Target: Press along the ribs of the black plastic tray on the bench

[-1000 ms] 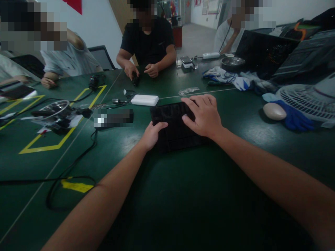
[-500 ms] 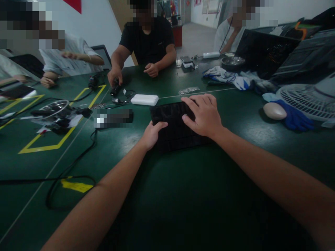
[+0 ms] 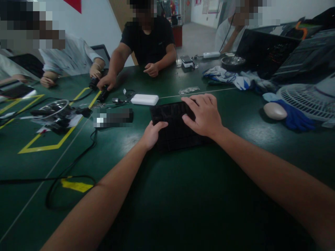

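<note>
A black compartmented tray (image 3: 172, 130) lies on the green table (image 3: 183, 195) in front of me. My left hand (image 3: 152, 134) grips the tray's left edge, thumb on top and fingers curled under. My right hand (image 3: 205, 114) lies flat on the tray's far right part, fingers stretched out and pressing down. What the tray's compartments hold cannot be made out.
A white box (image 3: 144, 99) sits just beyond the tray. A black cable (image 3: 70, 167) loops at the left near yellow tape. A steel bowl (image 3: 56, 106), blue gloves (image 3: 294, 116) and a white fan (image 3: 306, 101) flank me. A person opposite reaches a hand (image 3: 106, 83) to a small black object.
My hands and the tray have not moved. The person opposite has carried a small black object leftward across the table toward the yellow tape.
</note>
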Motion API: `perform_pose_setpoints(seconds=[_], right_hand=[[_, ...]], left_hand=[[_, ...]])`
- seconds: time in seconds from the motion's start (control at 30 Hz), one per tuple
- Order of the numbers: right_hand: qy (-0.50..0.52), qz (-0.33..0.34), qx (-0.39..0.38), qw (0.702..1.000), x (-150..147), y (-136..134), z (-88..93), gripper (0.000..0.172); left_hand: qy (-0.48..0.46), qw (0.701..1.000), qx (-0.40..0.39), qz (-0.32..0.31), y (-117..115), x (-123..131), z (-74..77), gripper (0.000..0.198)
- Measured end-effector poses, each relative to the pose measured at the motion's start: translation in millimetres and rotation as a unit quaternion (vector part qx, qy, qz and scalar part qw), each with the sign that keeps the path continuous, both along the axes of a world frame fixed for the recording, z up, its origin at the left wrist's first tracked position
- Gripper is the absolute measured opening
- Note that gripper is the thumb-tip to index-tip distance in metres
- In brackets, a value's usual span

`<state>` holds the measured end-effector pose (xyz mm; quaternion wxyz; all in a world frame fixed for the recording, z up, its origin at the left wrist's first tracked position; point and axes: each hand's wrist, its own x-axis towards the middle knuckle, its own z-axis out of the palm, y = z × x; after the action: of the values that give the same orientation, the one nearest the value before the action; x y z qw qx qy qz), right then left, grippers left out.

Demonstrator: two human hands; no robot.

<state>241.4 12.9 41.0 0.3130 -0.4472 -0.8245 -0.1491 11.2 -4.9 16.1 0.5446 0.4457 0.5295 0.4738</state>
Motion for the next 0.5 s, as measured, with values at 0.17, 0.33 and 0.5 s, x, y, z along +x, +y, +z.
perform_pose_setpoints(seconds=[0.17,0.33,0.5], right_hand=[[0.001,0.001,0.001,1.0,0.0,-0.2,0.1,0.054],[0.006,0.002,-0.008,1.0,-0.3,-0.8,0.6,0.054],[0.008,0.004,-0.01,1.0,-0.3,-0.9,0.8,0.055]], left_hand=[[0.011,1.0,0.004,-0.008,0.3,-0.6,0.4,0.044],[0.028,0.999,0.015,-0.016,1.3,-1.4,-0.5,0.044],[0.033,0.999,0.018,-0.018,1.3,-1.4,-1.0,0.046]])
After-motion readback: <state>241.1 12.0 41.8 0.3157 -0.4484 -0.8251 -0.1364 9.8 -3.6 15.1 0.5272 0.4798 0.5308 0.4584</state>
